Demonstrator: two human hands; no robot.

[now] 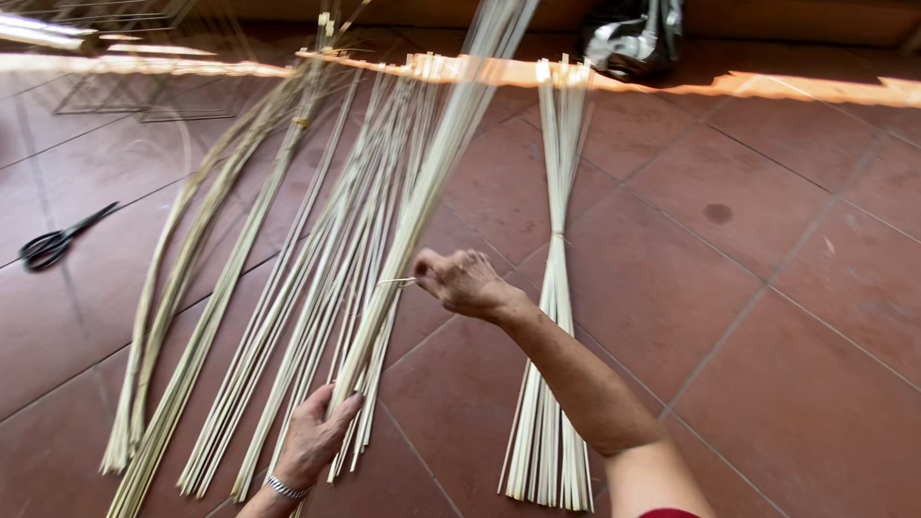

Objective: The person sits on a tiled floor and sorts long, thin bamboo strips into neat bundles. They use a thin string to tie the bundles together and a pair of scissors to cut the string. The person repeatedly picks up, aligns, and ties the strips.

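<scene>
Clamped round the raised bundle of pale strips (403, 249), her left hand (312, 439) steadied its base while the right hand (462, 281) pinched a thin tie (395, 281) beside it, seemingly for binding.

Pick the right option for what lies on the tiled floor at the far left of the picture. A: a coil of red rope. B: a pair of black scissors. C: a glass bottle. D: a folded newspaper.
B: a pair of black scissors lies on the floor tiles, left of the long pale strips and apart from them, away from both hands.
</scene>
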